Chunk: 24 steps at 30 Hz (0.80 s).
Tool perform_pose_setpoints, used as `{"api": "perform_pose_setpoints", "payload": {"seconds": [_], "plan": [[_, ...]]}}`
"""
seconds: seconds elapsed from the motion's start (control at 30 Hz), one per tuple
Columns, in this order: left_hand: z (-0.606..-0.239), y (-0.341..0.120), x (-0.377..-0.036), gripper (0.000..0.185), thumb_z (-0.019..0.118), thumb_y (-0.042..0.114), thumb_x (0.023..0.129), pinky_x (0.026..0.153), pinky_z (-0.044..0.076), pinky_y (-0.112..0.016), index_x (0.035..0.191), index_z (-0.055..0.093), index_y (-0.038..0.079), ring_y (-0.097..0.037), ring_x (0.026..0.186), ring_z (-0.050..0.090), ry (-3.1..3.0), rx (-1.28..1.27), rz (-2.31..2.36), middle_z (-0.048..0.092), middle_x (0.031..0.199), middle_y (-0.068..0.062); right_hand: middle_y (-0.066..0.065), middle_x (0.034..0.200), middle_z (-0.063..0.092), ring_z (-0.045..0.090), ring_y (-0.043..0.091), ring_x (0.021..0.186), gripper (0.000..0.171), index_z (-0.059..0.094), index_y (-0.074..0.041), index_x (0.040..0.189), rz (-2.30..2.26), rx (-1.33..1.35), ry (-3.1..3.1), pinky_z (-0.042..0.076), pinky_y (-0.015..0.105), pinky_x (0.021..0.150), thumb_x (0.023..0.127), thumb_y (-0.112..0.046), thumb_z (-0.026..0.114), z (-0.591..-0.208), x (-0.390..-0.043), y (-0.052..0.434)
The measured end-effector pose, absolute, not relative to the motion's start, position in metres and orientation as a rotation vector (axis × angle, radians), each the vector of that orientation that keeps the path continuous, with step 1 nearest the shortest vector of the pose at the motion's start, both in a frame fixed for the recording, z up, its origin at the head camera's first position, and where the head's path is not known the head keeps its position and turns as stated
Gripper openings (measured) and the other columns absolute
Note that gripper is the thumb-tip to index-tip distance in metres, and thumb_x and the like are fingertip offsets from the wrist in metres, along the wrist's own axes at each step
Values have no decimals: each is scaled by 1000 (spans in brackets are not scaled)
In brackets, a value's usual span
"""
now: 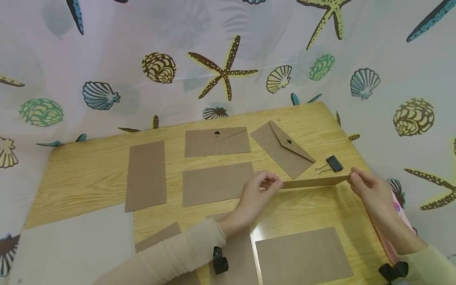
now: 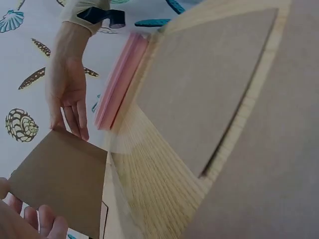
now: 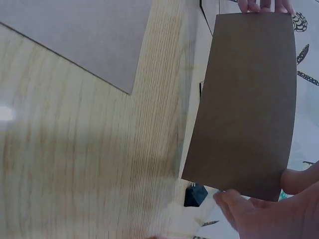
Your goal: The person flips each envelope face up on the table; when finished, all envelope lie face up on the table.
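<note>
Over the table (image 1: 83, 170), a hand could pass at middle left of the head view, or right of centre — between the held brown paper (image 1: 313, 182) and lower-right brown rectangle (image 1: 303, 255). The paper bars the span between left hand (image 1: 254, 196) and right hand (image 1: 374, 194), with the binder clip (image 1: 334, 163) and tilted envelope (image 1: 279, 152) just above it in frame.

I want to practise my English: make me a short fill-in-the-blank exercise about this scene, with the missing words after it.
The left hand and right hand hold opposite ends of a paper piece whose color is ____.
The binder clip on the table has a ____ body.
In the head view, the number of envelopes showing a small dark mark is ____.

Missing words: brown; black; two.
</note>
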<state>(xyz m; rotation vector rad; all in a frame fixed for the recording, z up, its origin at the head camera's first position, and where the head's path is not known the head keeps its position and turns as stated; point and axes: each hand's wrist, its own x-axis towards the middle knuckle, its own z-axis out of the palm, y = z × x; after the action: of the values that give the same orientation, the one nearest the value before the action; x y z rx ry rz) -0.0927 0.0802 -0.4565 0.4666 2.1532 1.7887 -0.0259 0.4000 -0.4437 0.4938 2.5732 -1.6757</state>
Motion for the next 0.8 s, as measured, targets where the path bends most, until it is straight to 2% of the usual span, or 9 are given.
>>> {"api": "perform_pose_setpoints", "payload": {"seconds": [0.13,0.3,0.37,0.43,0.53,0.57,0.63,0.73,0.8], "plan": [[-461,77,-88,13,69,20,103,91,58,-23,110,71,10,-9,100,62,2156,693,1688,67,111,-7,38,164,29,59,-22,111,78,23,8,163,-1770,436,2459,52,9,97,110,-42,52,-443,-18,409],[-466,73,-89,13,70,15,101,90,56,-20,112,69,9,-9,99,64,2181,927,1431,69,111,-5,33,162,38,59,-23,107,72,34,6,161,-1520,395,2560,54,7,90,110,-42,52,-440,-10,417],[-467,72,-89,15,71,14,100,91,56,-21,114,69,8,-12,100,66,2186,976,1365,70,112,-6,32,159,44,67,-6,114,67,40,4,158,-1371,373,2637,52,5,85,110,-41,53,-440,-8,418],[-469,72,-89,18,73,15,99,91,57,-22,115,68,7,-16,101,66,2204,1014,1310,69,111,-7,32,158,46,70,17,123,65,44,5,156,-1258,349,2697,48,2,82,110,-39,56,-440,-7,418],[-471,72,-88,22,72,20,100,89,56,-21,118,67,9,-16,101,65,2287,1134,1138,68,111,-5,34,152,51,59,49,133,61,50,9,150,-1114,273,2784,45,0,79,108,-34,61,-442,-5,416],[-472,71,-87,22,71,22,100,88,55,-20,119,66,11,-15,101,65,2319,1186,1060,67,112,-4,35,149,53,60,51,131,60,52,10,148,-1077,236,2810,45,0,80,107,-32,63,-443,-4,416],[-475,72,-86,23,69,28,102,85,55,-17,119,65,13,-12,101,66,2396,1324,864,67,116,-1,35,143,59,65,50,125,56,57,11,143,-993,155,2864,52,7,81,105,-28,67,-447,-2,415],[-479,74,-84,26,66,36,103,83,58,-17,121,66,18,-10,107,69,2503,1541,544,66,125,2,33,134,67,69,49,118,48,64,9,136,-864,36,2930,62,34,89,101,-22,73,-453,0,412],[-483,76,-83,27,65,41,103,85,59,-19,120,67,21,-11,111,69,2567,1669,324,66,127,3,32,133,68,67,51,120,46,66,7,135,-781,-10,2926,59,55,95,101,-24,72,-457,0,409]]}}
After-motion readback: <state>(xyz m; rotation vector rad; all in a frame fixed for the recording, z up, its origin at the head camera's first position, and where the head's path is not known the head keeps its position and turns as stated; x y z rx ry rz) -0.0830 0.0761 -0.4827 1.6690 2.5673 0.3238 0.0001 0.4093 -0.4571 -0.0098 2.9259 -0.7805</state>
